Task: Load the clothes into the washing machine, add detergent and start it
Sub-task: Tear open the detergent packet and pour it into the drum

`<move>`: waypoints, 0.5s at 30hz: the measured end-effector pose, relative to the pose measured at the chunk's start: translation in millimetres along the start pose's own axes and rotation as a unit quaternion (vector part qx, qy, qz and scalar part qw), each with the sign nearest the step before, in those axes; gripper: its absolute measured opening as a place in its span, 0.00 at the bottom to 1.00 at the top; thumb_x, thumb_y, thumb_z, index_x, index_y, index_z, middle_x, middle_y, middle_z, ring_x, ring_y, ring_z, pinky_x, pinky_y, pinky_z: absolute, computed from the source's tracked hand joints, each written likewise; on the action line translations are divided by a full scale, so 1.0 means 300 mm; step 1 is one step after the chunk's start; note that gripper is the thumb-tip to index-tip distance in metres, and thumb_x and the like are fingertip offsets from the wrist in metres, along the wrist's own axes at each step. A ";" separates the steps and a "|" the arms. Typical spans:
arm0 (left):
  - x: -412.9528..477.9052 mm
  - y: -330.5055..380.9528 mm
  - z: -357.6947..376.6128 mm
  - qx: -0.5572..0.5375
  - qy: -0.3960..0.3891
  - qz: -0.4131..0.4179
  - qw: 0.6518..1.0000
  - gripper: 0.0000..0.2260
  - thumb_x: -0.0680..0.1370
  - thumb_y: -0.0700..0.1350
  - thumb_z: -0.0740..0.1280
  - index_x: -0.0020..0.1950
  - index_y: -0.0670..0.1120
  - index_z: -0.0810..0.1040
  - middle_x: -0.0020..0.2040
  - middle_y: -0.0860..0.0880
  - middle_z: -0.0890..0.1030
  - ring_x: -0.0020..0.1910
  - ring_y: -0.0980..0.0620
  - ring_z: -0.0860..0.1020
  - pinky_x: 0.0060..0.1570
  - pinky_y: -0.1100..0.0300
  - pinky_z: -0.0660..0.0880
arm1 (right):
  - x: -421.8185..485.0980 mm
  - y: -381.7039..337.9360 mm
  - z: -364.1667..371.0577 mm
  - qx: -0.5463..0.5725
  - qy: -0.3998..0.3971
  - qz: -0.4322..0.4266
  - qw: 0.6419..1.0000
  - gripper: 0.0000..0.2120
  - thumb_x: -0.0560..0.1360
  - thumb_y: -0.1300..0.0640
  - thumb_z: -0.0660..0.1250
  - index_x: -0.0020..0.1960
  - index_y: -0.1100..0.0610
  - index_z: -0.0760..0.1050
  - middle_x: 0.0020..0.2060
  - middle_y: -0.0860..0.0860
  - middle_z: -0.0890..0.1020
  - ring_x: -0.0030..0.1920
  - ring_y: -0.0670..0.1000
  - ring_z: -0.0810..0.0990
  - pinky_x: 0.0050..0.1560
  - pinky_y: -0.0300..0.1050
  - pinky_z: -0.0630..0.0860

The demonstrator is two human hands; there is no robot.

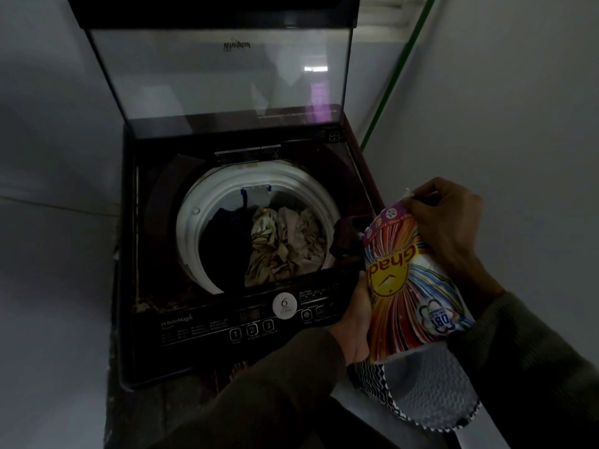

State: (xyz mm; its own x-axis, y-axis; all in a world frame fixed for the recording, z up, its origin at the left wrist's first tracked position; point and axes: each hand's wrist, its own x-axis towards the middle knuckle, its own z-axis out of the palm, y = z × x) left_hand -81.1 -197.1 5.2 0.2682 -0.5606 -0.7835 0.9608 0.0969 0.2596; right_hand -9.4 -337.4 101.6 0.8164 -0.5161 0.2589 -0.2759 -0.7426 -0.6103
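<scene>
A dark top-loading washing machine [155,299] stands in a corner with its glass lid [220,76] raised. Inside the white-rimmed drum [194,222] lie clothes [282,244], beige and dark. A colourful detergent packet [408,280] is held at the machine's right front corner, its top end pointing toward the drum. My left hand [355,319] grips the packet's left side. My right hand [447,222] pinches the packet's upper edge. The packet's mouth is hidden from view. The control panel [252,322] with numbered buttons faces me.
A black-and-white patterned bag or basket [421,390] sits below the packet at the lower right. Grey walls close in on the left and right. A green pipe [392,76] runs along the right wall behind the machine.
</scene>
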 end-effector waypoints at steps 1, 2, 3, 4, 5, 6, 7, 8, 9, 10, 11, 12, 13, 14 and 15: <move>0.000 0.001 0.000 -0.001 0.002 -0.001 1.000 0.38 0.73 0.76 0.50 0.64 0.51 0.80 0.62 0.42 0.81 0.62 0.41 0.79 0.69 0.44 0.70 | 0.001 -0.001 -0.001 0.003 0.000 0.001 1.000 0.02 0.69 0.56 0.75 0.40 0.52 0.82 0.33 0.47 0.83 0.33 0.45 0.82 0.36 0.40 0.78; 0.002 0.003 0.001 -0.003 0.003 -0.003 1.000 0.38 0.73 0.76 0.50 0.64 0.50 0.80 0.62 0.42 0.81 0.61 0.42 0.79 0.69 0.44 0.71 | 0.001 -0.003 -0.002 0.003 0.000 0.001 1.000 0.02 0.69 0.56 0.75 0.40 0.52 0.82 0.33 0.47 0.83 0.33 0.44 0.82 0.36 0.39 0.78; 0.002 0.004 0.001 -0.002 0.002 -0.004 1.000 0.38 0.73 0.76 0.50 0.64 0.50 0.80 0.62 0.42 0.81 0.61 0.42 0.79 0.68 0.45 0.71 | 0.002 -0.004 -0.004 0.002 -0.001 0.001 1.000 0.02 0.69 0.56 0.75 0.40 0.52 0.82 0.33 0.47 0.83 0.33 0.44 0.82 0.35 0.37 0.77; 0.006 0.003 0.000 0.001 0.001 -0.007 1.000 0.38 0.73 0.76 0.50 0.64 0.50 0.80 0.61 0.42 0.82 0.61 0.42 0.79 0.68 0.45 0.71 | 0.002 -0.006 -0.005 0.002 -0.002 0.002 1.000 0.03 0.69 0.57 0.75 0.40 0.52 0.82 0.33 0.47 0.83 0.33 0.44 0.82 0.34 0.35 0.76; 0.004 0.004 -0.001 0.004 -0.001 -0.010 1.000 0.38 0.73 0.76 0.50 0.64 0.50 0.80 0.62 0.42 0.81 0.61 0.42 0.79 0.68 0.45 0.71 | 0.001 -0.007 -0.006 0.002 -0.003 0.003 1.000 0.03 0.69 0.57 0.75 0.40 0.52 0.82 0.32 0.47 0.82 0.33 0.44 0.82 0.34 0.35 0.76; 0.001 0.005 -0.002 0.005 -0.004 -0.011 1.000 0.38 0.74 0.76 0.49 0.65 0.50 0.80 0.62 0.42 0.81 0.61 0.42 0.79 0.68 0.45 0.71 | 0.000 -0.010 -0.008 0.004 -0.004 0.003 1.000 0.03 0.69 0.57 0.75 0.40 0.52 0.82 0.32 0.47 0.82 0.33 0.44 0.82 0.34 0.36 0.77; -0.004 0.006 -0.002 0.006 -0.005 -0.011 1.000 0.37 0.75 0.75 0.49 0.65 0.50 0.80 0.63 0.42 0.81 0.61 0.42 0.79 0.68 0.46 0.71 | -0.002 -0.011 -0.009 0.005 -0.003 0.004 1.000 0.03 0.69 0.57 0.75 0.40 0.52 0.82 0.32 0.47 0.82 0.34 0.45 0.82 0.35 0.39 0.79; -0.007 0.006 -0.001 0.006 -0.003 -0.010 1.000 0.37 0.75 0.75 0.49 0.65 0.50 0.80 0.63 0.42 0.81 0.62 0.42 0.79 0.67 0.47 0.72 | -0.004 -0.014 -0.012 0.006 -0.003 0.006 1.000 0.02 0.69 0.57 0.75 0.40 0.52 0.82 0.32 0.47 0.82 0.34 0.46 0.82 0.36 0.43 0.80; -0.013 0.007 0.000 0.010 -0.004 -0.009 1.000 0.37 0.75 0.74 0.49 0.65 0.50 0.79 0.63 0.42 0.81 0.61 0.42 0.79 0.67 0.47 0.72 | -0.008 -0.016 -0.016 0.010 -0.002 0.008 1.000 0.02 0.69 0.57 0.75 0.40 0.51 0.82 0.32 0.47 0.82 0.34 0.46 0.82 0.37 0.47 0.82; -0.015 0.006 -0.002 0.014 -0.010 -0.006 1.000 0.36 0.76 0.74 0.49 0.64 0.50 0.80 0.62 0.43 0.81 0.61 0.43 0.79 0.65 0.48 0.73 | -0.013 -0.019 -0.022 0.012 0.000 0.010 1.000 0.03 0.70 0.56 0.75 0.40 0.51 0.82 0.32 0.46 0.82 0.34 0.45 0.82 0.38 0.49 0.82; -0.020 0.005 -0.001 0.016 -0.016 0.000 1.000 0.34 0.76 0.73 0.48 0.62 0.51 0.81 0.60 0.44 0.82 0.58 0.44 0.80 0.62 0.50 0.75 | -0.020 -0.021 -0.029 0.015 0.003 0.010 1.000 0.03 0.71 0.55 0.75 0.40 0.50 0.81 0.32 0.45 0.82 0.34 0.44 0.82 0.38 0.50 0.82; -0.020 0.000 -0.004 0.021 -0.020 0.006 1.000 0.33 0.77 0.72 0.48 0.59 0.52 0.81 0.56 0.45 0.84 0.54 0.46 0.81 0.58 0.53 0.77 | -0.029 -0.024 -0.037 0.019 0.008 0.012 1.000 0.04 0.71 0.55 0.75 0.40 0.48 0.80 0.32 0.44 0.81 0.33 0.44 0.82 0.38 0.50 0.83; -0.020 -0.006 -0.007 0.032 -0.018 0.012 0.999 0.31 0.77 0.72 0.48 0.56 0.53 0.82 0.51 0.47 0.84 0.51 0.48 0.82 0.54 0.55 0.77 | -0.039 -0.026 -0.046 0.025 0.014 0.016 0.999 0.05 0.71 0.55 0.75 0.39 0.47 0.80 0.31 0.43 0.81 0.33 0.43 0.82 0.38 0.50 0.83; -0.020 -0.012 -0.013 0.045 -0.016 0.016 0.999 0.30 0.77 0.72 0.48 0.55 0.54 0.81 0.49 0.48 0.84 0.50 0.49 0.81 0.53 0.55 0.77 | -0.050 -0.027 -0.054 0.031 0.020 0.022 0.999 0.07 0.71 0.55 0.75 0.39 0.46 0.79 0.31 0.42 0.80 0.33 0.43 0.82 0.37 0.50 0.83; -0.020 -0.019 -0.020 0.054 -0.014 0.022 0.998 0.30 0.76 0.72 0.49 0.55 0.55 0.81 0.50 0.48 0.84 0.52 0.48 0.81 0.56 0.54 0.77 | -0.062 -0.028 -0.062 0.036 0.026 0.028 0.999 0.08 0.71 0.55 0.75 0.38 0.45 0.78 0.31 0.41 0.80 0.33 0.43 0.82 0.37 0.49 0.83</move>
State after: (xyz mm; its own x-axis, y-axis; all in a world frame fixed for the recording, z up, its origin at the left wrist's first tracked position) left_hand -87.7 -189.4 5.2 0.3074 -0.5804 -0.7541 0.9344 0.0342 0.3546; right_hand -31.8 -329.4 115.9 0.7732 -0.5785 0.2598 -0.2821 -0.6807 -0.6761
